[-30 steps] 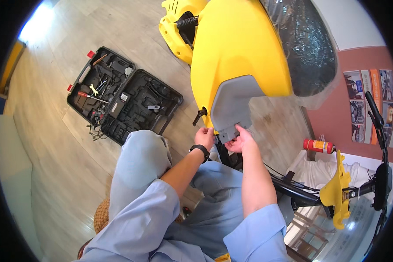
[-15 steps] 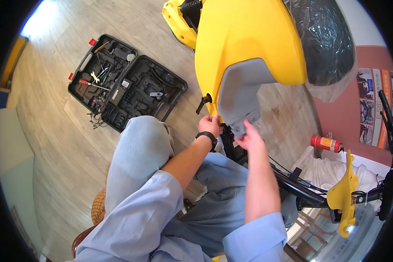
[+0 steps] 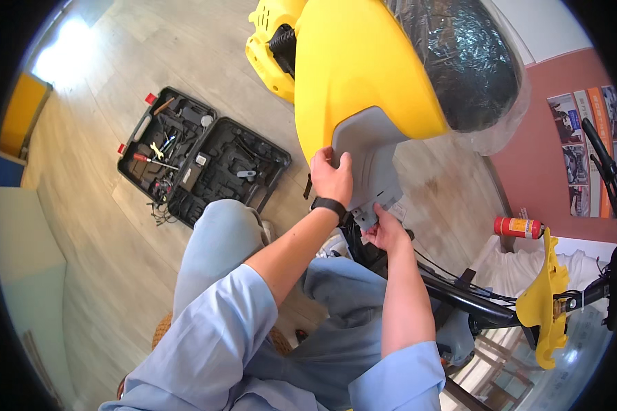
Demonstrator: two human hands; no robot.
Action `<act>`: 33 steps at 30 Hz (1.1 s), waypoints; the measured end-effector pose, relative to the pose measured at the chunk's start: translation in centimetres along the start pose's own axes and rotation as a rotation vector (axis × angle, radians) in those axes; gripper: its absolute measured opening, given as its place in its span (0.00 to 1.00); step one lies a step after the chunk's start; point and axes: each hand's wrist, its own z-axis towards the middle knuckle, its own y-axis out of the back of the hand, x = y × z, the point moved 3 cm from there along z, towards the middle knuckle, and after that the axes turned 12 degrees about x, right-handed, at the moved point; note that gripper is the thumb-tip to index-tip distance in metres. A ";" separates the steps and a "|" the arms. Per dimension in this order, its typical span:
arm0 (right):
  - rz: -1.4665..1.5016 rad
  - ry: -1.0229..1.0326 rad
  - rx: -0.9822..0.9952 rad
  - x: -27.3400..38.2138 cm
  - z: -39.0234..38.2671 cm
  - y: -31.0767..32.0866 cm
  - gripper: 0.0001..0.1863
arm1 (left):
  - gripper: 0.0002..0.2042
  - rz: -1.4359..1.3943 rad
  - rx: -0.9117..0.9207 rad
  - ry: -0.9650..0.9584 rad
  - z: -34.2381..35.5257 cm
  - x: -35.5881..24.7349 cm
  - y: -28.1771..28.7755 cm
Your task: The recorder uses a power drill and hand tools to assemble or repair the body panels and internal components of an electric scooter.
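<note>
A yellow body panel (image 3: 353, 61) of a scooter-like vehicle stands in front of me, with a grey plastic panel (image 3: 373, 147) set in its curved opening. My left hand (image 3: 332, 181) is closed over the lower left edge of the yellow panel, its thumb apart beside the grey panel. At the grey panel's lower end, my right hand (image 3: 386, 231) pinches a tab between thumb and fingers. The black frame tube (image 3: 459, 293) runs to the right beneath my hands. Above the yellow panel, a black seat (image 3: 469, 61) is wrapped in clear plastic.
An opened black tool case (image 3: 216, 188) lies on the floor at left, holding a red-handled screwdriver (image 3: 151, 161) and other tools. On the right are a yellow front cover (image 3: 545, 305), a red fire extinguisher (image 3: 517, 227) and black handlebars (image 3: 600, 154). A woven chair seat (image 3: 161, 330) shows beneath me.
My left hand has moved up along the yellow panel's edge. My right hand stays on the grey panel's lower end and has shifted slightly down. The view has shifted a little.
</note>
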 end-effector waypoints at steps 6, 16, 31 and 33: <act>0.071 0.037 -0.074 0.0 -0.5 -1.6 0.17 | 0.27 -0.149 -0.054 0.029 2.7 -2.3 -0.1; -1.790 1.440 -0.776 9.3 -14.6 -18.1 0.11 | 0.25 -0.443 -0.003 0.381 5.5 -1.4 0.5; -2.479 1.686 -0.627 10.4 -8.4 -22.6 0.09 | 0.13 -0.785 0.211 0.405 6.2 0.5 0.8; -2.450 1.690 -0.626 10.9 -7.7 -23.1 0.05 | 0.12 -0.741 0.220 0.344 7.0 1.6 0.7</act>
